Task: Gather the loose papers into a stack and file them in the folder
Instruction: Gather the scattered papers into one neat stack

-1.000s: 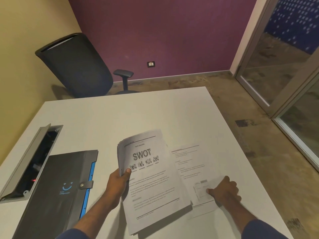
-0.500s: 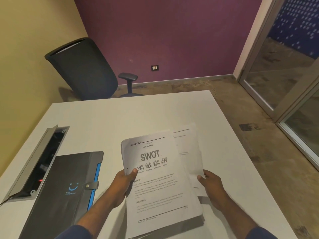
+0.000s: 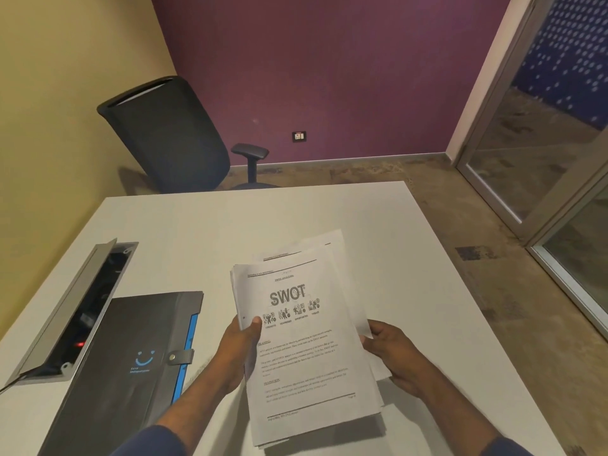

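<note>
A stack of printed papers [image 3: 306,350] with a "SWOT" page on top is held above the white table [image 3: 204,232]. My left hand [image 3: 238,350] grips its left edge, thumb on the top page. My right hand [image 3: 391,353] holds the right edge, where one sheet [image 3: 324,245] sticks out behind the stack at the top. The black folder [image 3: 128,373] with a blue spine and a snap strap lies shut on the table to the left of the papers.
An open grey cable box [image 3: 75,311] is set into the table left of the folder. A black office chair [image 3: 171,136] stands beyond the table's far edge. A glass door [image 3: 543,143] is at the right.
My right hand picked the loose sheet off the table at the right and brought it behind the stack held in my left hand. Both hands now hold the stack.
</note>
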The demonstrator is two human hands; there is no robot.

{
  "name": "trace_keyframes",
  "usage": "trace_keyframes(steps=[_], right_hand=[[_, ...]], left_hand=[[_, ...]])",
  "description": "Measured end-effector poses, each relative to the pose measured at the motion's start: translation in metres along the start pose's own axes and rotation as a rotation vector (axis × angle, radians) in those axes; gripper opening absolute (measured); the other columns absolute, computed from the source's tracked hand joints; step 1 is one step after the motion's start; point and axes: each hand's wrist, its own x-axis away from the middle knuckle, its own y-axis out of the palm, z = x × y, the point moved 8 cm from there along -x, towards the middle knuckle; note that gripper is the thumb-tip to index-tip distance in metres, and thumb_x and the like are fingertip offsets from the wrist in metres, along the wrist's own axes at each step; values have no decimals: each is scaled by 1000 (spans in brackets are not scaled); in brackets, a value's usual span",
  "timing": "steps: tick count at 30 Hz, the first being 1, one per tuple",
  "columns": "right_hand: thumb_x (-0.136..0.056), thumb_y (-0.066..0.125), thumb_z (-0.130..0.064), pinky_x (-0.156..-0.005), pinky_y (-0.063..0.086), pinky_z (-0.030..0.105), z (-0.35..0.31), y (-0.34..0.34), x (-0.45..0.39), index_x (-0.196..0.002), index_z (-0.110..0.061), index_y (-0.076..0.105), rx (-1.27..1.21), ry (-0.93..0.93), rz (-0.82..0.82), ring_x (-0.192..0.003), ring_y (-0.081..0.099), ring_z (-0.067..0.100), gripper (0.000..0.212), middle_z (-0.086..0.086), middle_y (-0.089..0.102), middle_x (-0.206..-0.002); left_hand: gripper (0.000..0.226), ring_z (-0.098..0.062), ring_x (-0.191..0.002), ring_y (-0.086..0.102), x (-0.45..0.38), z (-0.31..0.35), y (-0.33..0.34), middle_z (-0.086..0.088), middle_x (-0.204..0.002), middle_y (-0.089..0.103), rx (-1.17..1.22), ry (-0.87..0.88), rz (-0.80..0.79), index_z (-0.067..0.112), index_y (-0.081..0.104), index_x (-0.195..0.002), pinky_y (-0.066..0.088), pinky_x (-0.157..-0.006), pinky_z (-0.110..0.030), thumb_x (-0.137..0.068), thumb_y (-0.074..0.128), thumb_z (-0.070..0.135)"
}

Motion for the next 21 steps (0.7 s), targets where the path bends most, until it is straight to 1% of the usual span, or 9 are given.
trace_keyframes(steps=[3,6,8,10,11,13,16,18,21], right_hand=[[-87,65,-4,-92,54,48,-8,6,4,-113,-7,71,22,4,-15,-102,69,35,27,15,73,-112],[-86,57,5,-94,52,51,-14,9,2,-111,-4,71,35,16,-19,-102,69,37,30,19,72,-113],[-87,57,-5,-99,49,53,-16,9,-1,-113,-1,69,-73,40,3,-104,67,38,29,23,68,-118],[-89,61,-26,-104,44,52,-19,10,-3,-117,-3,68,-180,59,6,-112,64,37,37,21,67,-122],[-92,59,-32,-105,44,52,-22,13,-3,-118,-4,68,-190,63,-9,-114,63,36,39,19,68,-121],[-94,58,-36,-104,44,53,-31,20,-5,-122,-7,66,-154,22,-67,-116,62,36,41,17,67,-123],[-85,72,-21,-99,50,48,-45,34,-5,-124,-8,63,-13,-59,-109,-112,66,30,42,11,70,-120],[-80,75,-9,-91,56,41,-48,39,-5,-120,-6,65,89,-84,-74,-104,70,25,41,8,74,-112],[-79,78,-11,-89,57,44,-52,39,-5,-112,-10,70,230,-141,-10,-99,72,24,33,6,76,-106]], left_hand=[[38,-31,-110,68,3,7,3,-7,-123,70,49,42,-18,21,45,-136,52,-96,-55,-99,55,21],[35,-32,-112,67,7,9,5,-9,-124,70,54,27,-91,17,51,-134,49,-99,-56,-100,53,23],[36,-33,-113,67,9,12,8,-10,-125,69,25,19,-144,16,52,-135,48,-100,-57,-101,51,26],[36,-32,-113,67,12,16,12,-9,-125,69,6,37,-168,18,52,-135,48,-101,-58,-101,49,29],[36,-32,-114,66,13,19,14,-9,-125,69,9,50,-176,18,52,-135,47,-101,-58,-101,49,30],[36,-32,-115,66,15,24,17,-10,-126,68,26,67,-184,18,51,-136,46,-102,-58,-102,48,28],[37,-31,-115,66,20,33,19,-9,-126,68,-6,117,-190,20,52,-135,46,-103,-58,-100,50,33],[43,-29,-114,67,26,43,22,-7,-123,70,-51,174,-199,22,54,-131,48,-100,-55,-94,57,43],[54,-24,-110,69,32,59,25,-5,-118,73,-58,248,-178,19,59,-126,52,-98,-48,-80,73,44]])
